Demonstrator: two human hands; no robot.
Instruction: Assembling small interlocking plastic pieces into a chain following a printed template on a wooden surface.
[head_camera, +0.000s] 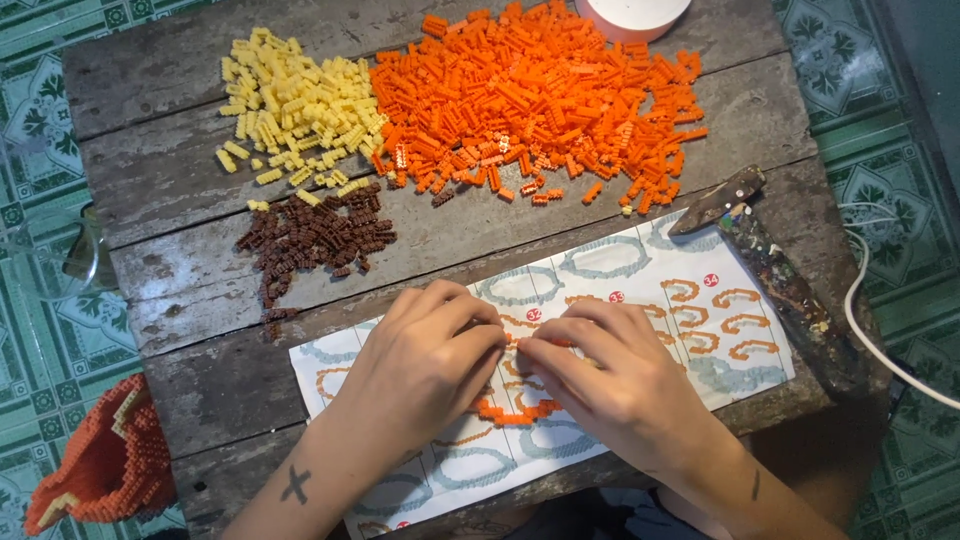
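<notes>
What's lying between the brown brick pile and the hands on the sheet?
In the head view, only bare weathered wooden table separates the brown brick pile from the left hand; a few stray brown bricks trail down near the instruction sheet edge.

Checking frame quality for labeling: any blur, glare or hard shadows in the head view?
Head view: soft even light, no hard shadows; orange brick pile sharp; white round object at the top edge slightly blown out; left hand and right hand barely blurred.
</notes>
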